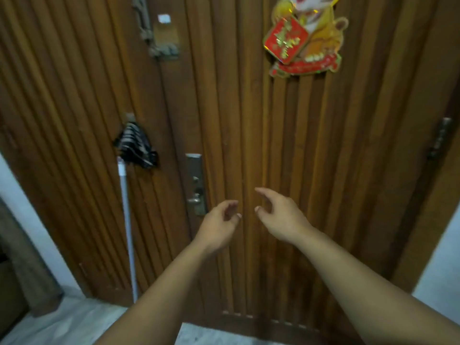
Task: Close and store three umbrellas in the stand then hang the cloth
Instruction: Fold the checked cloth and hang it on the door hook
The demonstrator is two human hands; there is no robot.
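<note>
Both the left hand (220, 220) and right hand (278, 215) hover loosely curled, holding nothing. The black-and-white striped cloth (136, 145) hanging on the ribbed wooden door (273, 133) looks soft and light; pinch its top.

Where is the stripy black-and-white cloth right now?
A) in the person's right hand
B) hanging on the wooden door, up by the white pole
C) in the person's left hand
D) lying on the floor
B: the striped cloth hangs on the wooden door just above the white pole, while the left hand and right hand are both held out with nothing in them.
</note>
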